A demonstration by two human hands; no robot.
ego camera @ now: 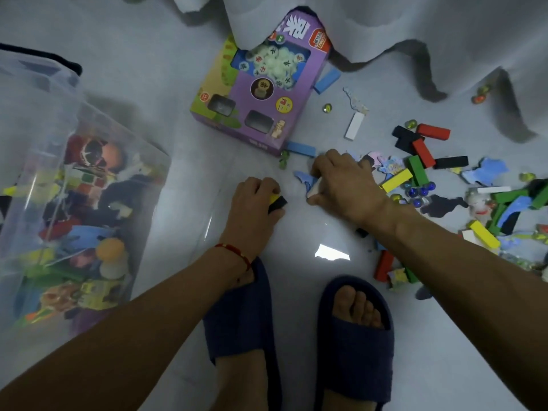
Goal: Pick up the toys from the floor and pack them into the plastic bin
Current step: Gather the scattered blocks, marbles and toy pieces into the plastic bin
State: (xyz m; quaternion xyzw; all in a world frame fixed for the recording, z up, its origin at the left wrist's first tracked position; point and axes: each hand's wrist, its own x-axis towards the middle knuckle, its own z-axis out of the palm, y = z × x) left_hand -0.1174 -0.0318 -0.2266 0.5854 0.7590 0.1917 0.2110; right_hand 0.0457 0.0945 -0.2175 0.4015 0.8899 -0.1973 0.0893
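Below, left hand [255, 200] gripping blocks [277, 202], right hand [344, 180] pinching white piece [313, 189], purple box [261, 84] print unreadable.

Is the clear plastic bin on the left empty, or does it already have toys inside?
Partly filled. Through the wall of the clear plastic bin many colourful toys show, heaped in its lower part; the upper part looks empty.

Pale floor, curtain ahead of you

You're looking down at a glossy pale floor [296, 232] mirroring a light patch [332, 253]; a white curtain [415, 25] drapes onto it.
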